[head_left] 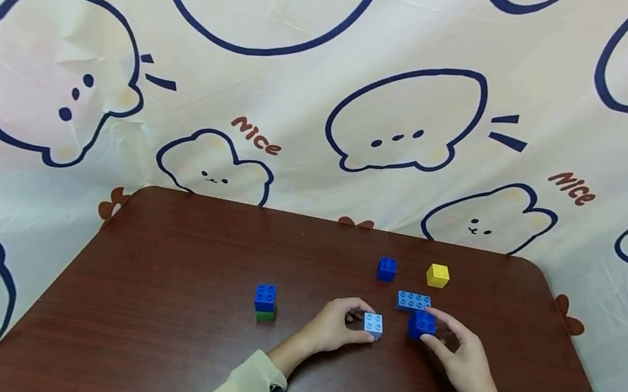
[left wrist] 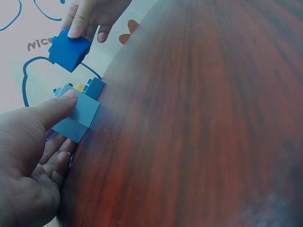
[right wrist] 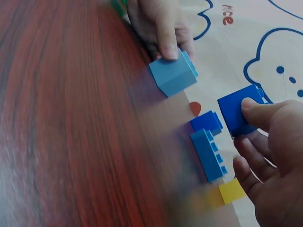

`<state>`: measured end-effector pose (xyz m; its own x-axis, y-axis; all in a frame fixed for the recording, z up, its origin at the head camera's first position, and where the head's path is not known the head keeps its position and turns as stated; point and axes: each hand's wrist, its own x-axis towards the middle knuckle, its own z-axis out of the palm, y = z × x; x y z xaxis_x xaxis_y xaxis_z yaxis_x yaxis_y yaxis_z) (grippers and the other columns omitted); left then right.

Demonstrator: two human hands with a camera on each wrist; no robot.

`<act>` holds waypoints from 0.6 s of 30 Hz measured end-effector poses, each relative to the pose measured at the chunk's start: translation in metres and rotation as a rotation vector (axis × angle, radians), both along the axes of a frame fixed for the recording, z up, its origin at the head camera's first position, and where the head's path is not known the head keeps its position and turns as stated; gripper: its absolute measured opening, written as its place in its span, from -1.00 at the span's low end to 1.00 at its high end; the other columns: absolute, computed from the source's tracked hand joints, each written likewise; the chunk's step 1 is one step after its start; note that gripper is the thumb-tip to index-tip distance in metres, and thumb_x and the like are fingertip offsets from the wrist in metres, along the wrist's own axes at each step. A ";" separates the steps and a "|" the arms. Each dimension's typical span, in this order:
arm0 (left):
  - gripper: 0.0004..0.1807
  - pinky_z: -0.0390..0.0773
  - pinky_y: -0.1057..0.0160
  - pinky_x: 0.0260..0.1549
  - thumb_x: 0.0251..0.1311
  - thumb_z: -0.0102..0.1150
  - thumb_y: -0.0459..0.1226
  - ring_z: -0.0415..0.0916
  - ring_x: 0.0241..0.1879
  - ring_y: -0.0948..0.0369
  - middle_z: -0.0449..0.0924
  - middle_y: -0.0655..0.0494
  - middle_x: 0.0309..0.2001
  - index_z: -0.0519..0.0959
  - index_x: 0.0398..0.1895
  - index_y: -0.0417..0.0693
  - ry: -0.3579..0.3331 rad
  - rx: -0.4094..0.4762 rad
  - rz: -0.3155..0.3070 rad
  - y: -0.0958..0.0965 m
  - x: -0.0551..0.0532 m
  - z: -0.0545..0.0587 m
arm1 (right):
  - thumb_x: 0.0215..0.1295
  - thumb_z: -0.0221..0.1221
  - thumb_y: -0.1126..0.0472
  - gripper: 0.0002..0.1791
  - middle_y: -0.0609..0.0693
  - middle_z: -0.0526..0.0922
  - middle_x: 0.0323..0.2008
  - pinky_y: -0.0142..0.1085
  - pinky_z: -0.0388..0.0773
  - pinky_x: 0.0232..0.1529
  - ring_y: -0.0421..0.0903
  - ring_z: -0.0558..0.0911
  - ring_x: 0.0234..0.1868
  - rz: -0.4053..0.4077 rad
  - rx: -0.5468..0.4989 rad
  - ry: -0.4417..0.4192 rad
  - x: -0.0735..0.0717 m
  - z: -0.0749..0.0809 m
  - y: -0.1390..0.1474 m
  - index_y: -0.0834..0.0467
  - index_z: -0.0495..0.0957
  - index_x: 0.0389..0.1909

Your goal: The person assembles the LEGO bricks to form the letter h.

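We count seven blocks at the table [head_left: 146, 362]. The left hand [head_left: 336, 326] pinches one light blue block [head_left: 372, 325] between thumb and fingers; the right hand [head_left: 464, 363] grips one dark blue block [head_left: 421, 325] likewise. Just beyond that, towards the far edge, we see one long blue block [head_left: 413, 302]. Nearer the far edge, towards its right corner, sit one small blue block [head_left: 386, 269] and one yellow block [head_left: 437, 276], apart. Towards the left edge, well apart from the hands, one upper blue block [head_left: 265, 297] sits on one green block [head_left: 265, 316].
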<state>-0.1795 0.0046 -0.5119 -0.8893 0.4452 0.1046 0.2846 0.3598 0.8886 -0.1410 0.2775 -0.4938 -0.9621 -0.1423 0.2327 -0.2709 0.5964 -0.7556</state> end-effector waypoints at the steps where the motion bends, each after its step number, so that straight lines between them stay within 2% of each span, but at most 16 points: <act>1: -0.63 0.53 0.34 -0.09 0.10 0.55 -0.29 0.58 -0.11 0.25 0.69 0.15 -0.12 0.67 -0.02 -0.06 0.000 0.001 -0.001 0.000 0.000 0.000 | 0.33 0.35 0.29 -0.50 0.03 0.70 -0.05 -0.38 0.60 -0.23 -0.20 0.59 -0.19 0.003 0.000 0.001 0.000 0.000 -0.002 0.06 0.56 0.28; 8: -0.63 0.54 0.31 -0.07 0.10 0.54 -0.29 0.59 -0.08 0.19 0.69 0.12 -0.11 0.67 -0.01 -0.06 -0.007 0.002 -0.001 0.000 0.000 0.001 | 0.33 0.35 0.29 -0.52 0.04 0.70 -0.08 -0.34 0.62 -0.26 -0.13 0.61 -0.20 0.040 -0.018 0.008 0.000 0.002 -0.013 0.07 0.57 0.26; 18: -0.63 0.53 0.36 -0.08 0.11 0.54 -0.26 0.56 -0.12 0.31 0.68 0.19 -0.11 0.67 -0.01 -0.01 -0.005 -0.019 0.004 0.001 -0.001 -0.001 | 0.32 0.35 0.29 -0.50 0.05 0.69 -0.03 -0.31 0.62 -0.27 -0.13 0.62 -0.22 0.085 -0.034 -0.026 -0.002 0.004 -0.029 0.04 0.57 0.27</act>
<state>-0.1805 0.0057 -0.5132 -0.8917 0.4432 0.0916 0.2786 0.3780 0.8829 -0.1425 0.2482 -0.4901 -0.9525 -0.2164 0.2142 -0.2999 0.5461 -0.7822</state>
